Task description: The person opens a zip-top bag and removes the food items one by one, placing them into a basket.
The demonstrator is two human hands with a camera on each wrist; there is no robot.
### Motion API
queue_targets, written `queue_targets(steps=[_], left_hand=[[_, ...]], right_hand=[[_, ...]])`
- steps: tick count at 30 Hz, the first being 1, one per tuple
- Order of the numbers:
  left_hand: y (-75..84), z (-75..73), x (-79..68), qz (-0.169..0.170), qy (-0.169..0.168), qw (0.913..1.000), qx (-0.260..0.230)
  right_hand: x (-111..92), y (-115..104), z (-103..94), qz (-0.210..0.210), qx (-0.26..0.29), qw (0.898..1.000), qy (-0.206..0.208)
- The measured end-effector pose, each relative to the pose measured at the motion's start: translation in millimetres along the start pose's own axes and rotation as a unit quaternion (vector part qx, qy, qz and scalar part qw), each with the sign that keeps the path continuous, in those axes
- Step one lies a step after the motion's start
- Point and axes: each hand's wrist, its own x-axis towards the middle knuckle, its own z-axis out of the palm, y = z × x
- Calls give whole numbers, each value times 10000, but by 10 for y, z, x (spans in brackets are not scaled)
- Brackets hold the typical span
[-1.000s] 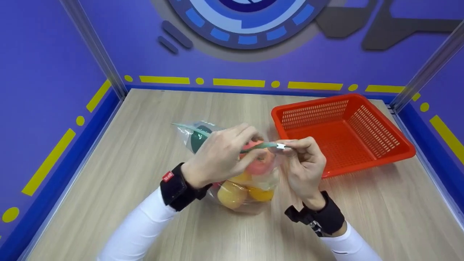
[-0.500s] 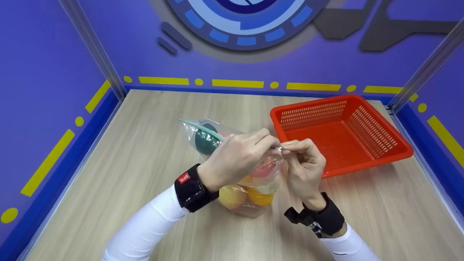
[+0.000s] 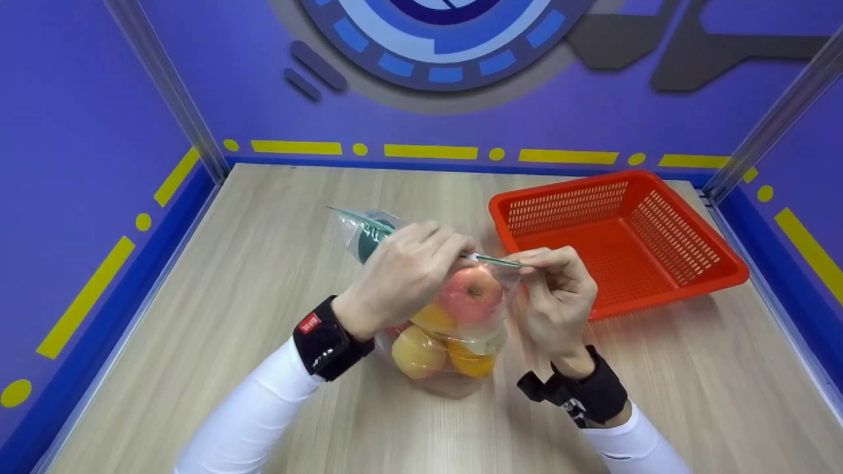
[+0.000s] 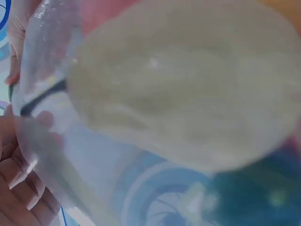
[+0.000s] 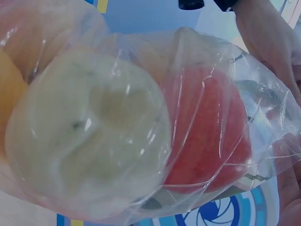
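Note:
A clear zip bag [image 3: 454, 387] full of fruit stands on the table. Through the film show a red apple [image 3: 471, 293], a yellow fruit [image 3: 418, 352], an orange one [image 3: 471, 361] and something dark green [image 3: 372, 243]. My left hand [image 3: 405, 270] pinches the bag's green zip strip at the white slider [image 3: 471, 257], its fingertips partly hidden. At the strip's right end, my right hand [image 3: 560, 296] pinches the corner between thumb and finger. A pale fruit [image 5: 89, 132] fills much of both wrist views; the right one also has a red fruit [image 5: 209, 132].
To the right of the bag, close by my right hand, sits a red plastic basket [image 3: 619, 263] with nothing in it. Blue panels [image 3: 428, 125] wall the wooden table [image 3: 276, 217] at the back and sides.
My left hand first went right along the strip to my right hand, then came back left with the white slider. More green zip now shows between the hands. My right hand held its place.

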Motion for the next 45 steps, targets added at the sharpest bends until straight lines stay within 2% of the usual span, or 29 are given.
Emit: queue_targets(steps=[5,9,13,17,21,28,34,40,43,45], left_hand=[[-183,14,-121,-340,177,9993,-31],[-287,-17,-192,-486,198,9985,-166],[-400,-56,-242,-773,-34,9959,-473],[-564,-81,-318,-1347,-398,9870,-780],[-685,-99,-426,-1664,-555,9793,-1005],[-740,-173,-506,-1757,-241,9769,-1194],[-762,-252,-577,-1818,128,9779,-1020],[-748,-358,-681,-1885,255,9765,-1015],[-739,-401,-713,-1978,236,9718,-1262],[-728,-411,-719,-2141,160,9624,-1665]], right_hand=[[20,3,-67,11,-241,9996,155],[28,0,-108,79,-334,9992,193],[37,7,-139,195,-284,9988,357],[46,20,-182,311,-278,9976,557],[51,26,-229,378,-349,9964,677],[69,21,-292,417,-461,9957,693],[94,28,-329,474,-354,9954,752],[101,17,-339,534,-295,9949,808],[102,5,-329,576,-229,9938,923],[100,-1,-325,584,-182,9932,995]])
